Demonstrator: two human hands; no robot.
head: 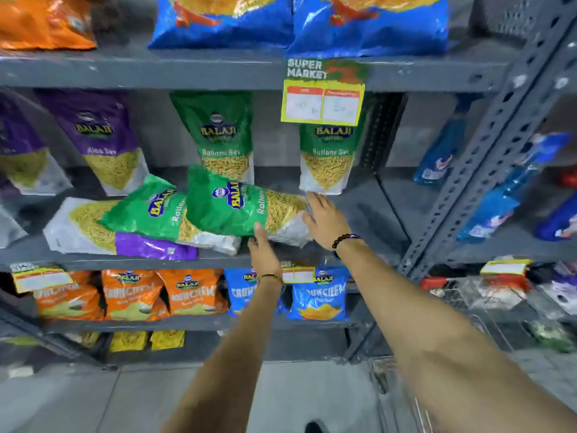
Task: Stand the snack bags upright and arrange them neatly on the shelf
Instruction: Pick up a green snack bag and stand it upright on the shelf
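Mid-frame, both hands grip a fallen green bag [237, 207] on the shelf [359, 207]: left hand [262, 248] underneath, right hand [324, 220] spread flat on its end.

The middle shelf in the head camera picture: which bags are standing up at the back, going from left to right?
Purple Aloo Sev bag → green Ratlami Sev bag → second green Ratlami Sev bag, partly behind the yellow price tag.

The bag [237, 204] under my hands is green with a clear window of yellow strands and a blue-and-yellow logo. Beneath it lies a purple and white bag [103, 235]. My right wrist wears a dark beaded bracelet [345, 239]. The shelf [218, 71] is grey, its price tag [323, 101] yellow.
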